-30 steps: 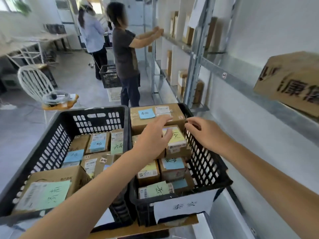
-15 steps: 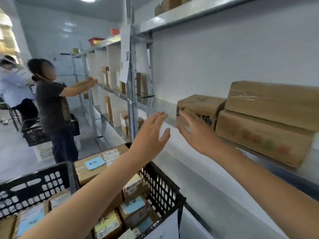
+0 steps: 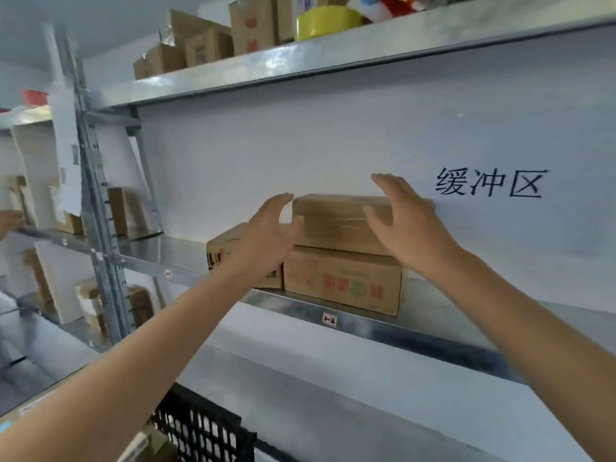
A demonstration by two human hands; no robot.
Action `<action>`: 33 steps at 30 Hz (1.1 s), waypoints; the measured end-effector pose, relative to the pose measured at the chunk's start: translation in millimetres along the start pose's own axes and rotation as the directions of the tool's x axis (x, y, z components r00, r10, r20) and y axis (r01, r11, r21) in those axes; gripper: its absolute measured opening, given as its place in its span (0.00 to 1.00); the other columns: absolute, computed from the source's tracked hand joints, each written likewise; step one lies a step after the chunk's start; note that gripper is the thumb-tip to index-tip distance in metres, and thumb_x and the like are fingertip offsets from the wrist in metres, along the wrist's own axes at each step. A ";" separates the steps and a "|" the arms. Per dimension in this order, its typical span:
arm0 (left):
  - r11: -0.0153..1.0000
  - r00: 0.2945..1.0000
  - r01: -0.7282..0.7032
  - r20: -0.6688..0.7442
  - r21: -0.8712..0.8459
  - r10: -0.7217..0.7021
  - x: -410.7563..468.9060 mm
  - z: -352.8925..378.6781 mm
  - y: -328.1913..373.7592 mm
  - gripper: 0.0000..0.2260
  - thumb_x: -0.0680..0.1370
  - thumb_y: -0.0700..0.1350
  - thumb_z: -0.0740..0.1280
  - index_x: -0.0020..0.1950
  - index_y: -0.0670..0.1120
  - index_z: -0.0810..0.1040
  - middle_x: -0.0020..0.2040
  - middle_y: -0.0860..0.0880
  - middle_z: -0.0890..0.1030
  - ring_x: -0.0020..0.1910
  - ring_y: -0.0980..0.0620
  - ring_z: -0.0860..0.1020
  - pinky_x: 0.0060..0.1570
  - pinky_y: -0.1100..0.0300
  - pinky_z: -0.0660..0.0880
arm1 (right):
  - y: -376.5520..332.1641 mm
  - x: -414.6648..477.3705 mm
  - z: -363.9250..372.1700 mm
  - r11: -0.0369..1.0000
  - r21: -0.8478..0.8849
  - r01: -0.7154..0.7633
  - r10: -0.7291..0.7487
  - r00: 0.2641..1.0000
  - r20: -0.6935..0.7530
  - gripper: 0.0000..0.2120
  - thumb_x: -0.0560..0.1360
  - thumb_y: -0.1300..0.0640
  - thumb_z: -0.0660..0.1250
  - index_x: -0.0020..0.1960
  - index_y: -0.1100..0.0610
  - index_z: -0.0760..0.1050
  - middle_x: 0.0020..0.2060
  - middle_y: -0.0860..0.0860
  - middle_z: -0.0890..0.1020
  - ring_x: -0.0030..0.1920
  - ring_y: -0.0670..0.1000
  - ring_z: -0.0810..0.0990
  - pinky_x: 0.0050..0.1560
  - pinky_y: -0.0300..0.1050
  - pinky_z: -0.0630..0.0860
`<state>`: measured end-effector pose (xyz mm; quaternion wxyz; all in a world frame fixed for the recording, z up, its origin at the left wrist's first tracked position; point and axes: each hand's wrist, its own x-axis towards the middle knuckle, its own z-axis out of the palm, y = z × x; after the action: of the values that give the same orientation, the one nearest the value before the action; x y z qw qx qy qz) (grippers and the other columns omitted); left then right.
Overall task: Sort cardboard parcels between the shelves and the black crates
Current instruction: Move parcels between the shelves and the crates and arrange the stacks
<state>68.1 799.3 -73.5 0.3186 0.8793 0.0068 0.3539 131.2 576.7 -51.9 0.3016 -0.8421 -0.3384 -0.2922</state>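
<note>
Shelf point(image 3: 383, 331) carries a stack of 2 near its front edge: top parcel point(image 3: 333, 221) on lower parcel point(image 3: 343, 278). Left hand point(image 3: 266, 235) hovers by the top parcel's left end and right hand point(image 3: 403, 225) by its right end, both with fingers spread. Contact cannot be told.

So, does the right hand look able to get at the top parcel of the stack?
Probably yes. The right hand is open, right at the right end of the top parcel; nothing stands between them, and the space above it is free.
</note>
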 end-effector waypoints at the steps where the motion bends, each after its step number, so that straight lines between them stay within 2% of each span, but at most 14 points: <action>1: 1.000 1.000 0.004 -0.008 -0.028 -0.004 9.3 -0.2 4.1 0.22 0.84 0.52 0.60 0.77 0.51 0.64 0.77 0.54 0.66 0.75 0.55 0.63 0.64 0.66 0.57 | 10.4 0.4 -8.2 0.999 -0.009 -0.032 0.032 0.999 -0.028 0.27 0.83 0.50 0.58 0.79 0.54 0.57 0.78 0.48 0.59 0.77 0.48 0.59 0.68 0.40 0.56; 4: 0.998 0.999 0.047 -0.006 -0.046 -0.048 32.3 4.1 8.5 0.22 0.84 0.50 0.58 0.78 0.48 0.63 0.78 0.52 0.65 0.76 0.53 0.63 0.66 0.65 0.56 | 35.0 1.2 -20.8 0.990 -0.027 -0.142 0.140 0.989 -0.048 0.27 0.83 0.50 0.57 0.79 0.56 0.57 0.78 0.50 0.60 0.76 0.49 0.61 0.68 0.38 0.56; 8: 0.969 0.972 0.233 0.039 -0.085 -0.231 51.6 21.9 1.9 0.25 0.84 0.51 0.58 0.79 0.44 0.61 0.77 0.46 0.66 0.72 0.47 0.67 0.64 0.59 0.64 | 50.1 3.0 -16.5 0.945 0.010 -0.327 0.326 0.943 0.058 0.31 0.82 0.43 0.57 0.78 0.60 0.57 0.77 0.57 0.59 0.77 0.54 0.58 0.70 0.47 0.60; 11: 0.906 0.937 0.348 0.058 -0.240 -0.345 60.1 36.2 -3.8 0.21 0.83 0.53 0.57 0.73 0.44 0.70 0.63 0.47 0.76 0.53 0.50 0.73 0.42 0.63 0.67 | 53.3 5.4 -12.5 0.892 0.128 -0.434 0.419 0.899 0.128 0.37 0.81 0.39 0.56 0.80 0.59 0.48 0.76 0.56 0.62 0.73 0.55 0.66 0.58 0.41 0.61; 13: 0.876 0.919 0.391 0.070 -0.282 -0.388 62.9 44.8 -7.9 0.16 0.83 0.56 0.55 0.55 0.46 0.77 0.47 0.50 0.75 0.42 0.52 0.72 0.39 0.60 0.66 | 54.6 8.0 -10.1 0.828 0.250 -0.502 0.492 0.864 0.105 0.38 0.81 0.39 0.56 0.81 0.58 0.45 0.70 0.52 0.69 0.61 0.51 0.75 0.51 0.37 0.66; 15: 0.862 0.910 0.408 0.063 -0.300 -0.409 61.4 51.4 -10.7 0.18 0.82 0.59 0.53 0.39 0.49 0.69 0.38 0.50 0.69 0.36 0.51 0.69 0.41 0.56 0.66 | 57.6 10.0 -5.9 0.774 0.320 -0.546 0.555 0.829 0.071 0.30 0.82 0.40 0.54 0.75 0.60 0.61 0.57 0.50 0.75 0.44 0.42 0.73 0.36 0.37 0.67; 16: 0.864 0.911 0.406 0.059 -0.298 -0.408 59.7 53.5 -10.9 0.19 0.81 0.61 0.52 0.38 0.49 0.67 0.37 0.51 0.68 0.35 0.51 0.69 0.40 0.54 0.66 | 58.7 10.2 -3.7 0.748 0.341 -0.569 0.580 0.811 0.080 0.27 0.82 0.39 0.54 0.68 0.60 0.67 0.53 0.50 0.77 0.41 0.42 0.72 0.34 0.38 0.66; 18: 0.867 0.914 0.399 0.057 -0.298 -0.401 56.0 55.4 -10.3 0.19 0.81 0.62 0.52 0.40 0.50 0.69 0.37 0.53 0.70 0.37 0.53 0.69 0.42 0.53 0.66 | 61.4 8.8 -0.4 0.703 0.365 -0.610 0.610 0.782 0.132 0.27 0.81 0.37 0.52 0.65 0.58 0.70 0.49 0.51 0.76 0.41 0.44 0.71 0.34 0.40 0.67; 21: 0.813 0.910 0.381 0.025 -0.440 -0.413 49.5 52.6 -4.0 0.15 0.81 0.60 0.57 0.51 0.50 0.73 0.44 0.57 0.74 0.43 0.57 0.71 0.51 0.53 0.70 | 59.9 6.2 -1.9 0.726 0.410 -0.552 0.572 0.816 0.085 0.28 0.80 0.34 0.53 0.65 0.55 0.70 0.52 0.50 0.75 0.44 0.45 0.73 0.36 0.39 0.67; 23: 0.709 0.903 0.320 -0.024 -0.628 -0.429 43.4 45.4 4.5 0.12 0.80 0.58 0.60 0.55 0.51 0.75 0.50 0.56 0.77 0.48 0.57 0.76 0.48 0.58 0.74 | 54.1 5.8 -7.3 0.760 0.479 -0.439 0.504 0.864 -0.009 0.26 0.79 0.33 0.54 0.66 0.50 0.70 0.51 0.43 0.76 0.49 0.45 0.75 0.39 0.35 0.66; 26: 0.577 0.900 0.206 -0.078 -0.791 -0.428 27.0 25.3 14.9 0.09 0.78 0.58 0.64 0.53 0.55 0.76 0.53 0.56 0.79 0.44 0.64 0.80 0.38 0.66 0.77 | 36.4 3.8 -17.5 0.773 0.560 -0.296 0.416 0.905 -0.096 0.19 0.78 0.32 0.56 0.61 0.42 0.69 0.49 0.33 0.75 0.47 0.32 0.75 0.43 0.31 0.65; 27: 0.553 0.903 0.175 -0.091 -0.815 -0.419 21.0 17.5 16.3 0.10 0.76 0.60 0.65 0.52 0.57 0.77 0.54 0.55 0.79 0.48 0.64 0.81 0.41 0.66 0.77 | 30.4 3.0 -19.6 0.770 0.579 -0.269 0.397 0.912 -0.105 0.19 0.77 0.32 0.57 0.61 0.41 0.70 0.49 0.32 0.75 0.46 0.29 0.75 0.43 0.30 0.65; 30: 0.576 0.888 0.141 -0.155 -0.805 -0.434 1.2 -5.3 11.2 0.16 0.70 0.65 0.66 0.52 0.60 0.78 0.57 0.55 0.81 0.60 0.55 0.78 0.60 0.54 0.73 | 14.7 -2.1 -14.4 0.743 0.632 -0.220 0.347 0.934 -0.083 0.13 0.78 0.33 0.57 0.57 0.38 0.70 0.50 0.34 0.77 0.45 0.26 0.75 0.46 0.33 0.68; 33: 0.575 0.847 0.091 -0.240 -0.813 -0.474 -23.8 -26.1 0.3 0.12 0.70 0.65 0.68 0.48 0.60 0.78 0.52 0.57 0.82 0.56 0.56 0.79 0.54 0.56 0.73 | -1.2 -9.7 5.9 0.732 0.656 -0.186 0.292 0.955 -0.055 0.13 0.78 0.33 0.57 0.56 0.37 0.71 0.53 0.37 0.78 0.49 0.31 0.77 0.48 0.37 0.70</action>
<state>33.8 807.9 -73.8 0.7093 0.5385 0.0686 0.4497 126.2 577.8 -62.1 0.6323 -0.6983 -0.2824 -0.1811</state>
